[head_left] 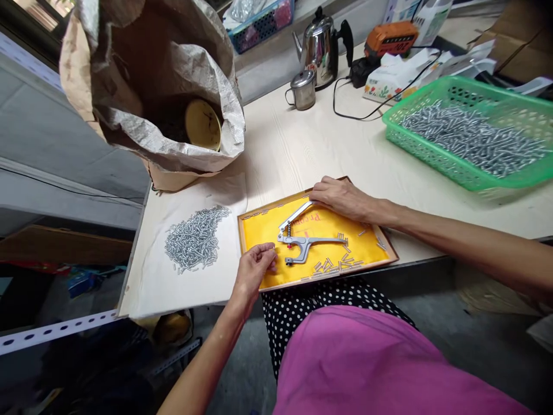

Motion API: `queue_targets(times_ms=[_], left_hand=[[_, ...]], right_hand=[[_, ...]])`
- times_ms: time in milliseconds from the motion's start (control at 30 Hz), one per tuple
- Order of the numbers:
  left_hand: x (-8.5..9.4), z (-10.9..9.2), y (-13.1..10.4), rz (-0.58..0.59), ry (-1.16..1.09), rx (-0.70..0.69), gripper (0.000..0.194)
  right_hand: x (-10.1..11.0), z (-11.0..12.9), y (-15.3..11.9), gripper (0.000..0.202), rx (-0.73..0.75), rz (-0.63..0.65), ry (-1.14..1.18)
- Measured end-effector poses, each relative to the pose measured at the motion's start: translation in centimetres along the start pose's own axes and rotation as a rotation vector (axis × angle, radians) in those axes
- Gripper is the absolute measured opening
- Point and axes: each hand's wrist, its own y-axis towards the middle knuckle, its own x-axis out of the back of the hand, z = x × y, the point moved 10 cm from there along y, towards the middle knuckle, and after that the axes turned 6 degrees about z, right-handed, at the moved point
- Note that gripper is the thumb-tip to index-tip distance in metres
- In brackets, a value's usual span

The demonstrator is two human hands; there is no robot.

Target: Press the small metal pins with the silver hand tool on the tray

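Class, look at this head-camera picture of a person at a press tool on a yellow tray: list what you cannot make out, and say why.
- What the left hand pinches: too small, hidden by its fingers.
- The press tool handle end: covered by the right hand.
- Print on the yellow tray: partly under the tool.
- Paper sack contents: in shadow, beyond a yellow cup.
- Green basket: cut by the right edge.

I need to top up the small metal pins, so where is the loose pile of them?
The loose pile lies on the white sheet, left of the yellow tray, below the paper sack.
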Motion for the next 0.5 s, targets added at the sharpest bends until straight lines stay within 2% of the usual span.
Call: queue_targets(times_ms=[133,267,500], left_hand=[[0.1,0.4,-0.3,-0.027,0.080,-0.003,0.047],[-0.2,0.6,-0.1,-0.010,0.163,-0.015,0.044],[-0.9,1.0,1.1,0.008,0.326,0.006,0.038]], right_hand=[[-1.5,1.4,1.9,0.033,0.077,0.080,0.010],[-2.5,1.4,2.6,0.031,0.077,0.118,0.063],[-2.7,1.2,2.6,0.029,0.047,0.128,0.058]])
